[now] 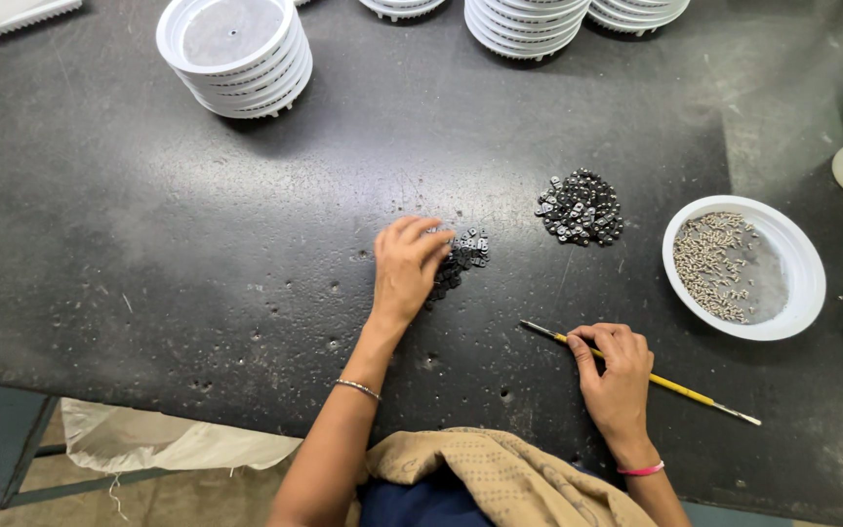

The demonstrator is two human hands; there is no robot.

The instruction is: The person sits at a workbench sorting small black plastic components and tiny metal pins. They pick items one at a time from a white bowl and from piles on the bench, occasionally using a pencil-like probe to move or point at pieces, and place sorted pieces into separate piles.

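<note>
**Where things lie on my bench**

My left hand (407,268) rests on the near heap of small dark metal parts (461,259); a second heap (581,207) lies right of it, the shallow white plastic dish of pins (802,259) farther right. A thin yellow brush (680,387) lies under my right hand (619,376).

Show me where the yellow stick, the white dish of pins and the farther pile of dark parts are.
yellow stick (680,387): head view, bare shaft.
white dish of pins (804,256): head view, right rim.
farther pile of dark parts (581,207): head view, pile's middle.
</note>
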